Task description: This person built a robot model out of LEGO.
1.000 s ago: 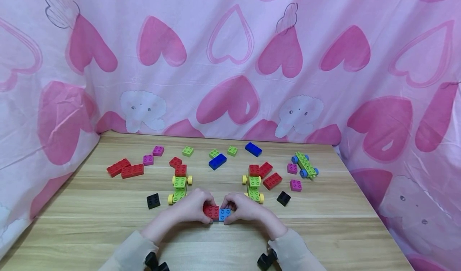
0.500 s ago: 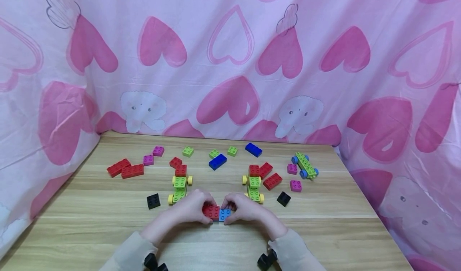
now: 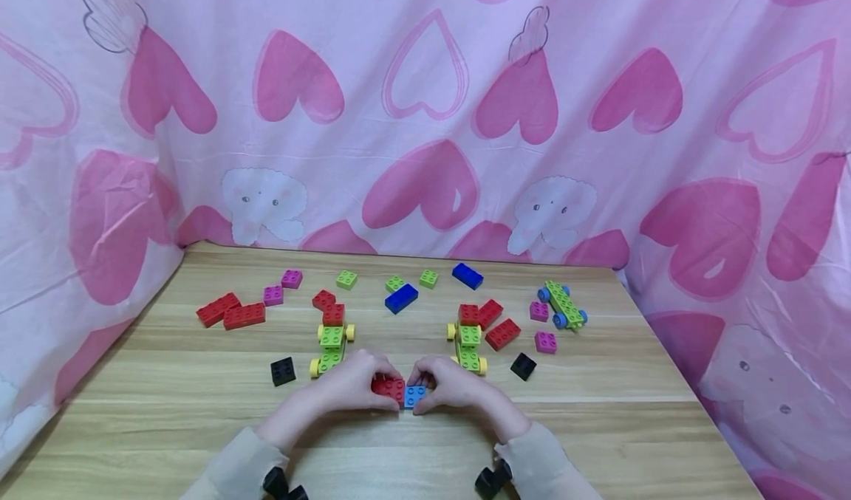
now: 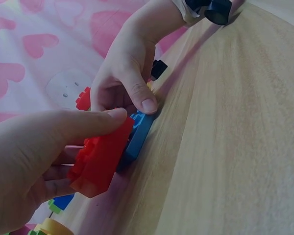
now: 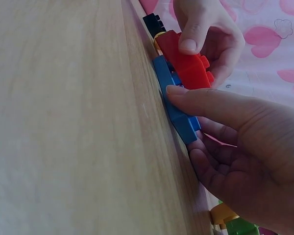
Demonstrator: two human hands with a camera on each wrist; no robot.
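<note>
At the near middle of the table, my left hand pinches a red toy brick between thumb and fingers. My right hand pinches a light blue brick that rests on the wood. In the left wrist view the red brick overlaps one end of the blue brick from above. The right wrist view shows the red brick slightly tilted over the blue brick; whether their studs are fully joined, I cannot tell.
Two green-and-red assemblies with yellow wheels stand just beyond the hands. Black bricks flank them. Farther back lie red bricks, dark blue bricks and a green base with blue wheels.
My left thumb has shifted slightly right along the near side of the red brick. My right hand and the blue brick have stayed in place.
</note>
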